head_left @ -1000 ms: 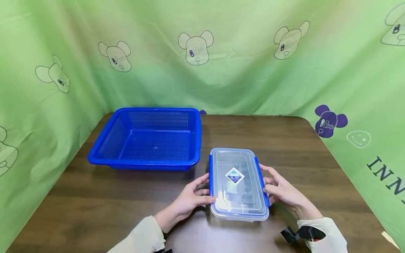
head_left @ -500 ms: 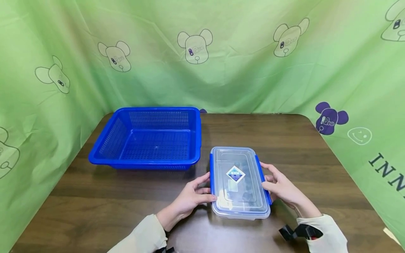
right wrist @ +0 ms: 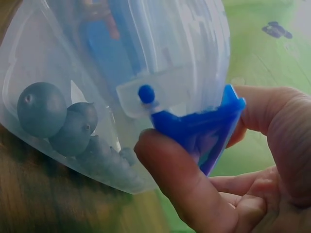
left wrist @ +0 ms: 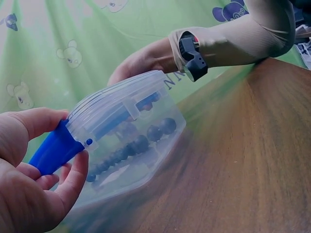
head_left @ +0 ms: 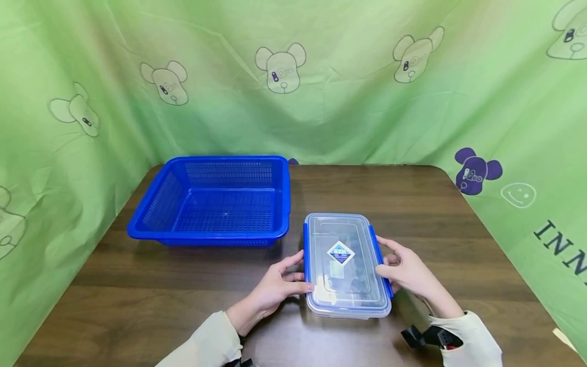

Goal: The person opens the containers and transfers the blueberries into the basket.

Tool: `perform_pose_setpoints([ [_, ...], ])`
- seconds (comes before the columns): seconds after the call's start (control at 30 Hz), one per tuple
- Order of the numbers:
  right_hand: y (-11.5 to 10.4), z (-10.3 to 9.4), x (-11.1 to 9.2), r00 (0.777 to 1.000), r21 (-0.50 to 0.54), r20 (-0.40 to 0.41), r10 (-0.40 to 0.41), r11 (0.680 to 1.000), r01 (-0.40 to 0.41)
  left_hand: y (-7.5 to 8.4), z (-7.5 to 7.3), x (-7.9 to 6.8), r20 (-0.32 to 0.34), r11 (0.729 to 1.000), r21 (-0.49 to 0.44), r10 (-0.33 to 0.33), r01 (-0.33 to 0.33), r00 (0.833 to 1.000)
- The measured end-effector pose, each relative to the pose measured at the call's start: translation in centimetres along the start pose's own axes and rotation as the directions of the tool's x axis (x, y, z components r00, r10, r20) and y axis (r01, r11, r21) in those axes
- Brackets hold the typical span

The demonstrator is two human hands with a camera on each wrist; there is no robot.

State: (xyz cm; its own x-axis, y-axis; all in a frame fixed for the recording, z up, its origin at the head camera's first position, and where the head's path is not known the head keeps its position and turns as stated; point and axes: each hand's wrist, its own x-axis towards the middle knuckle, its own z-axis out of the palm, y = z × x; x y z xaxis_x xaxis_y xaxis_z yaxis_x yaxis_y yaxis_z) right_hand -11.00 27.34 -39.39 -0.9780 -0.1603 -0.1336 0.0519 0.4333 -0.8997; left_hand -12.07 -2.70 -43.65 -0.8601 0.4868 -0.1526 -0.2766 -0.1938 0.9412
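Observation:
A clear plastic food container with a diamond-shaped label on its lid lies on the table in the head view. Blue latches run along its two long sides. My left hand grips the left side, its thumb at the lid's edge and its fingers around the blue latch, which slants outward. On the other side my right hand holds the right latch, thumb over the lid's edge and fingertips below. Dark round berries, like blueberries, lie inside along the bottom.
A blue plastic basket with mesh sides stands to the left of the container, towards the back of the brown wooden table. Behind and beside the table hangs a green curtain with printed bear heads.
My right thumb has moved from beside the right latch up onto the lid's edge. The left hand, container and basket stay in about the same place.

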Motion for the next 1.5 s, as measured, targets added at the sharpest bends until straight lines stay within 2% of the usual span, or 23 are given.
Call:
perform_pose_setpoints([
  [0.13,-0.1,0.2,-0.4,0.999,-0.049,-0.041,0.018,0.999,-0.02,-0.1,0.2,0.2,0.016,1.0,-0.007,-0.004,0.004,1.0],
  [0.4,-0.7,0.9,-0.2,0.999,-0.102,-0.048,0.001,0.995,-0.006,-0.1,-0.2,-0.4,-0.009,1.0,0.009,0.014,-0.014,1.0],
  [0.6,-0.8,0.6,-0.4,0.999,-0.105,-0.055,0.0,0.994,-0.005,-0.2,-0.1,0.1,-0.008,1.0,0.008,0.005,-0.005,1.0],
  [0.8,-0.2,0.3,-0.6,0.999,-0.09,-0.035,-0.013,0.996,0.01,-0.3,0.0,-0.1,0.004,1.0,0.003,0.008,-0.008,1.0],
  [0.9,0.3,-0.1,-0.3,1.0,-0.01,0.01,-0.021,1.0,0.021,-0.3,-0.1,-0.1,0.007,1.0,-0.001,0.013,-0.013,1.0],
  [1.0,0.9,-0.8,-0.1,0.994,0.121,0.082,-0.072,0.991,0.062,-0.2,-0.1,0.0,0.006,1.0,-0.005,0.012,-0.012,1.0],
  [1.13,2.0,-1.8,0.1,0.974,0.282,0.171,-0.15,0.954,0.098,-0.2,0.1,0.1,0.002,1.0,-0.013,0.012,-0.012,1.0],
  [1.27,3.2,-2.4,0.3,0.954,0.402,0.236,-0.185,0.912,0.077,-0.2,0.3,0.1,0.0,1.0,-0.026,0.014,-0.014,1.0],
  [1.37,3.8,-2.7,0.4,0.94,0.459,0.278,-0.2,0.887,0.053,-0.2,0.4,0.0,-0.002,0.999,-0.035,0.013,-0.014,1.0],
  [1.5,4.2,-3.0,0.6,0.926,0.489,0.32,-0.203,0.872,0.022,-0.2,0.4,0.0,-0.008,0.999,-0.035,0.008,-0.009,1.0],
])
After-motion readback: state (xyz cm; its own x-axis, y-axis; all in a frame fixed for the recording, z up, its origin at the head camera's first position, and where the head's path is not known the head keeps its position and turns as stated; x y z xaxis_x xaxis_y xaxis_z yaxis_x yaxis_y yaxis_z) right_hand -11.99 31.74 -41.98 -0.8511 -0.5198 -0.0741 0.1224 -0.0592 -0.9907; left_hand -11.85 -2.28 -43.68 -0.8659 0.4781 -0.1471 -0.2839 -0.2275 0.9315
